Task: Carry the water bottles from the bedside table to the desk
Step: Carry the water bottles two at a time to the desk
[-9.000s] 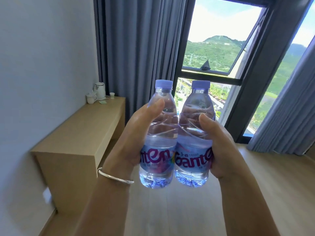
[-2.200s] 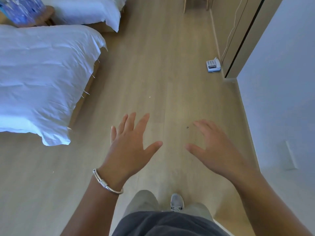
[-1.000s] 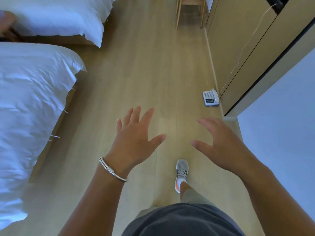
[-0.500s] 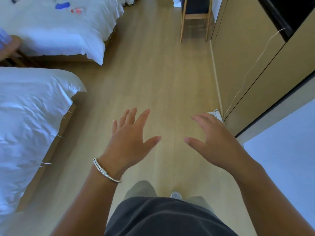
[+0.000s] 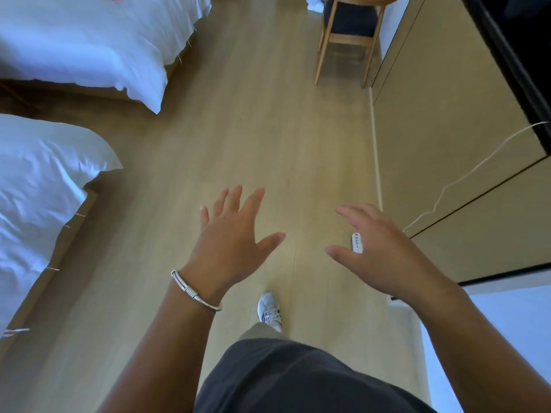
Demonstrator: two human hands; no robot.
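Note:
No water bottle, bedside table or desk shows in the head view at this moment. My left hand (image 5: pixel 231 242), with a silver bangle on the wrist, is held out over the wooden floor with its fingers spread and nothing in it. My right hand (image 5: pixel 378 251) is held out beside it, palm down, fingers apart, also holding nothing. Both hands hover above the floor between the beds and the cabinet wall.
Two beds with white covers lie on the left, the near bed (image 5: pixel 38 198) and the far bed (image 5: pixel 98 46). A wooden chair (image 5: pixel 348 31) stands ahead at the right. A tan cabinet wall (image 5: pixel 447 144) with a white cable runs along the right. A small white phone (image 5: pixel 357 242) peeks from behind my right hand.
I have walked forward along the floor: the beds and the chair have come nearer. The bedside table edge at the left has left the view. Both hands stay open and empty.

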